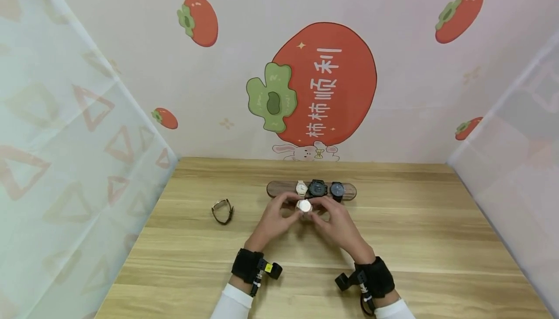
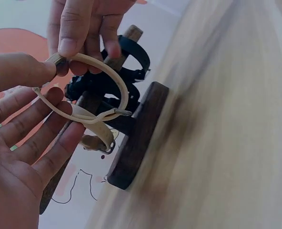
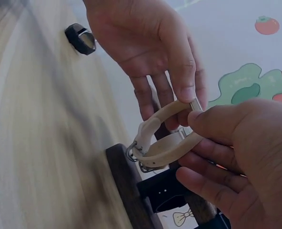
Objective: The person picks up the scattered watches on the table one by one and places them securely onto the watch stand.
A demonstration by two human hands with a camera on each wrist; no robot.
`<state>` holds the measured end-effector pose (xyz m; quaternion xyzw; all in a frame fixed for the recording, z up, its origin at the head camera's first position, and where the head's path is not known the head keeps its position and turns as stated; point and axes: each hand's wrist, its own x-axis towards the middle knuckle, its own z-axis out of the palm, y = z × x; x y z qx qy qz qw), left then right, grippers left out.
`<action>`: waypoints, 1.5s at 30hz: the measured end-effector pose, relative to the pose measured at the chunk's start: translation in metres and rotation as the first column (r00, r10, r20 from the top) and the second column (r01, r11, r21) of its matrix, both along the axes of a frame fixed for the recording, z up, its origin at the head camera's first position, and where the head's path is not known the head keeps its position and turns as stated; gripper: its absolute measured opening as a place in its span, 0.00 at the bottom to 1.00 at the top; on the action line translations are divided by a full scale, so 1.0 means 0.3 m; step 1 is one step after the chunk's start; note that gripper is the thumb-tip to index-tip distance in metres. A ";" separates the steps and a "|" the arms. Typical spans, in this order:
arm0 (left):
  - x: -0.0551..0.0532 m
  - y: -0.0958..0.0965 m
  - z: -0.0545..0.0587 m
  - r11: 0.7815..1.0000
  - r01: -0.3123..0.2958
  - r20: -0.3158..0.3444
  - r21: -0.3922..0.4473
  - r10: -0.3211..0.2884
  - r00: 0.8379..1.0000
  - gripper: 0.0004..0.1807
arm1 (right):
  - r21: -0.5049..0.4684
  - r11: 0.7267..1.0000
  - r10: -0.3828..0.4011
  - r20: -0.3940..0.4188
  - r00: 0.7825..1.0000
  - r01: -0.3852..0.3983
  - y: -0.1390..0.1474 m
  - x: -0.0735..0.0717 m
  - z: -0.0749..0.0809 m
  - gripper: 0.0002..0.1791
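Both hands grip one watch (image 1: 304, 206) with a pale strap, in front of the display stand in the head view. My left hand (image 1: 276, 218) pinches its case from the left, and my right hand (image 1: 337, 222) pinches it from the right. The round white dial is turned up toward the head camera. In the left wrist view the buckled cream strap (image 2: 123, 88) hangs as a loop below the fingers. The right wrist view shows the thumbs at the case edge and the strap's metal buckle (image 3: 131, 151) at the lower end.
Behind the hands is a dark wooden stand (image 1: 275, 189) bearing a cream watch (image 1: 301, 188), a chunky black watch (image 1: 317, 189) and a dark blue-faced watch (image 1: 337, 190). A dark-strapped watch (image 1: 229, 216) lies on the wooden table (image 1: 174, 260) at left. Printed fabric walls stand around it.
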<state>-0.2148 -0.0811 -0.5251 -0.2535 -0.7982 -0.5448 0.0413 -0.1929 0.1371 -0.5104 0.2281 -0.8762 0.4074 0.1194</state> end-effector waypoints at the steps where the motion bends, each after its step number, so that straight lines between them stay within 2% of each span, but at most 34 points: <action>1: -0.003 -0.001 0.003 1.000 -0.002 0.012 0.009 0.002 1.000 0.22 | -0.007 1.000 0.000 0.010 1.000 0.000 -0.001 -0.001 0.005 0.19; 5: -0.014 -0.005 0.010 0.999 -0.009 0.044 0.053 0.007 0.999 0.21 | -0.047 0.999 -0.018 0.041 0.999 0.020 -0.004 -0.005 0.021 0.18; 12: -0.015 -0.010 -0.011 0.989 -0.010 -0.020 0.146 0.014 1.000 0.18 | -0.119 0.991 -0.046 0.074 0.996 0.054 -0.006 0.005 0.021 0.14; 17: -0.004 0.002 -0.028 0.987 -0.036 -0.023 0.159 0.040 0.999 0.15 | -0.145 0.987 -0.060 0.056 0.997 0.068 -0.004 0.009 0.006 0.13; 21: 0.006 0.006 -0.037 0.986 -0.032 -0.028 0.163 0.037 0.999 0.17 | -0.164 0.984 -0.066 0.045 0.997 0.072 -0.001 0.014 -0.006 0.13; 29: 0.021 0.016 -0.036 0.979 0.025 -0.041 0.202 -0.018 0.999 0.26 | -0.177 0.982 -0.071 0.018 0.997 0.073 -0.007 0.012 -0.020 0.15; 36: 0.026 0.015 -0.025 0.983 0.030 -0.018 0.180 -0.027 0.999 0.28 | -0.193 0.981 -0.035 0.006 0.999 0.035 -0.004 0.008 -0.030 0.20; 40: 0.022 0.012 -0.020 0.987 0.028 -0.035 0.160 -0.023 0.999 0.26 | -0.207 0.977 0.038 -0.029 0.999 -0.043 0.006 -0.003 -0.035 0.25; 45: 0.019 0.007 -0.022 0.993 0.028 -0.079 0.111 -0.020 0.997 0.26 | -0.186 0.972 0.133 -0.079 0.988 -0.145 0.019 -0.011 -0.039 0.28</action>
